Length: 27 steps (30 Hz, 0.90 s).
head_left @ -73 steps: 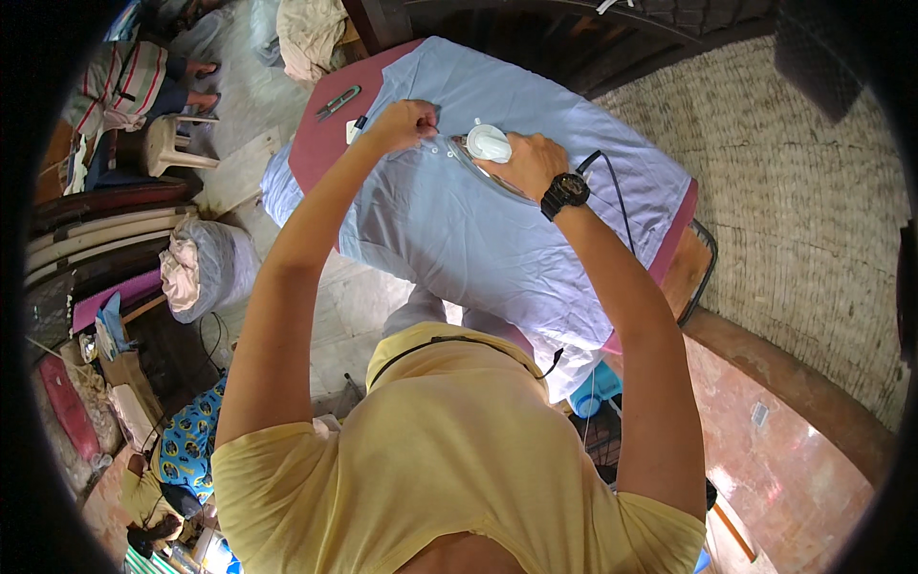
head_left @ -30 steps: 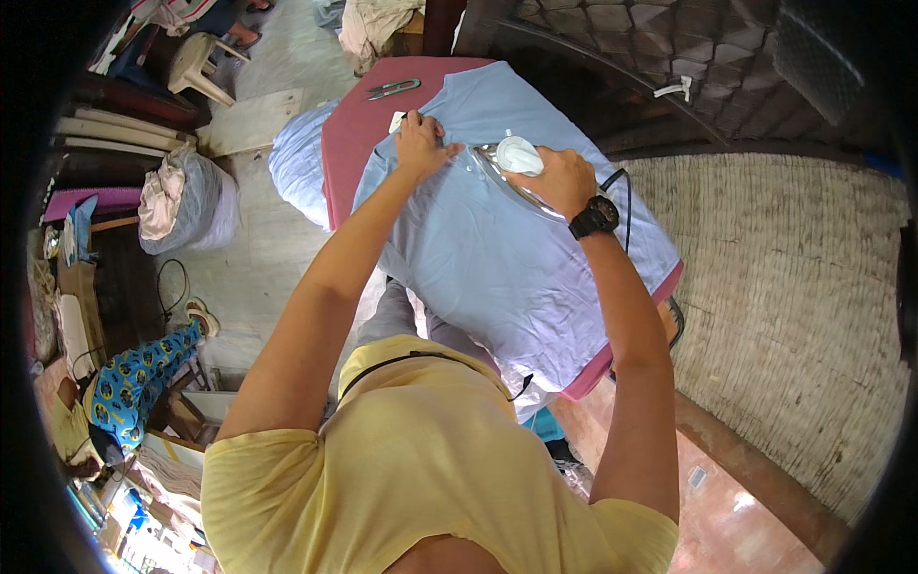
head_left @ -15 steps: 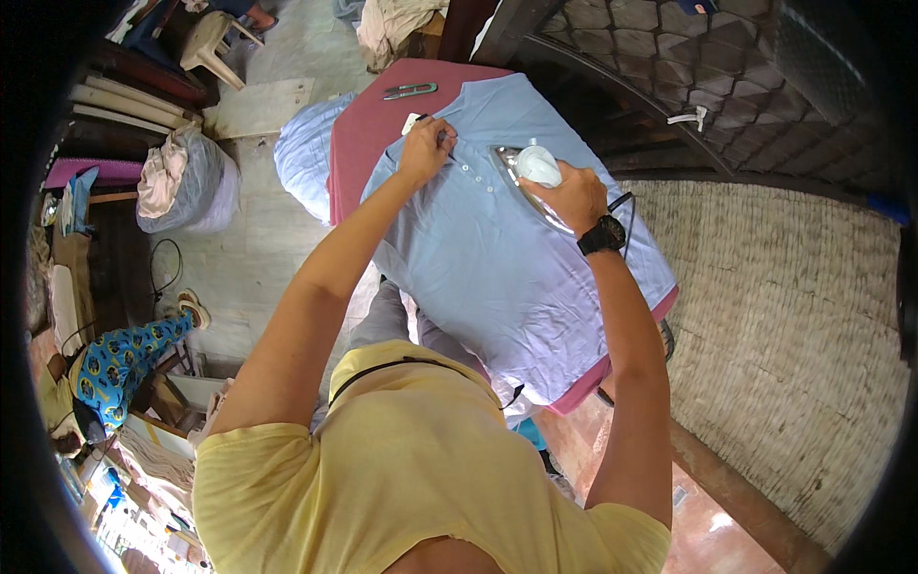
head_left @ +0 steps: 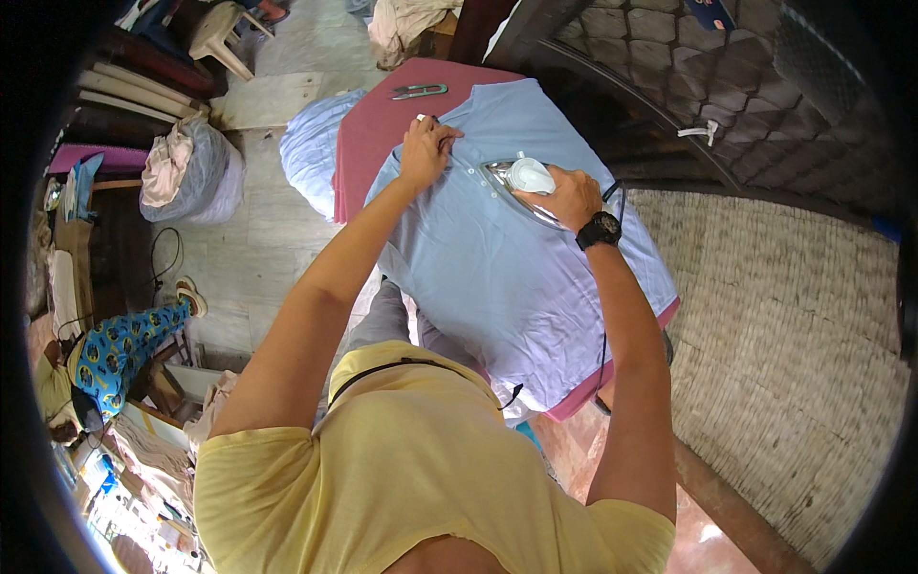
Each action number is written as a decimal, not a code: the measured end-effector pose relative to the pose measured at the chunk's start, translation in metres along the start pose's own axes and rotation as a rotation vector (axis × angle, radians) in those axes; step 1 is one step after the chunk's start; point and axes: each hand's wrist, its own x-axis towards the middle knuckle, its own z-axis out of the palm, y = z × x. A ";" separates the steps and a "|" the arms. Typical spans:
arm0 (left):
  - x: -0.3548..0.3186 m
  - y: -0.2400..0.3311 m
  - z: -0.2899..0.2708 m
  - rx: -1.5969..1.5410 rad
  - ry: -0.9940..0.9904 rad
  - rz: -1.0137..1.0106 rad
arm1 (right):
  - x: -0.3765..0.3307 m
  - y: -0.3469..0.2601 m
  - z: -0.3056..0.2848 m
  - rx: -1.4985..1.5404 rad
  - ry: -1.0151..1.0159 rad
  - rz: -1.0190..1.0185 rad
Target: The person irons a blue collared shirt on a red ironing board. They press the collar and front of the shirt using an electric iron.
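A light blue shirt (head_left: 449,244) with a buttoned placket lies spread over the red-covered ironing board (head_left: 373,110). My right hand (head_left: 566,198) grips a clothes iron (head_left: 529,176), white on top with a shiny metal soleplate. The iron rests on the shirt, its tip right beside the row of buttons. Near the shirt's neck edge, my left hand (head_left: 428,153) has its fingers bent down, closed on the fabric. A small white piece shows just above that hand. Green-handled thread snips (head_left: 419,92) lie at the board's far end.
Pale blue cloth (head_left: 311,158) is heaped left of the board. Further left stands a clear plastic bag of clothes (head_left: 196,182). A dark lattice gate (head_left: 660,77) borders the far right, above a woven mat (head_left: 775,316). Another person in patterned blue trousers (head_left: 120,359) is at the left.
The iron has moved slightly left and toward me, and its tip now reaches the buttons. My left hand's fingers have shifted a little at the neck edge.
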 end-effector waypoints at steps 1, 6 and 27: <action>0.002 -0.001 0.000 -0.039 0.010 -0.008 | 0.002 -0.001 0.000 -0.005 -0.005 -0.002; 0.010 -0.013 -0.001 -0.122 -0.066 -0.027 | 0.019 -0.009 0.005 -0.081 -0.051 0.029; 0.015 -0.031 0.010 -0.362 0.003 -0.210 | 0.041 -0.028 0.007 -0.037 -0.025 0.173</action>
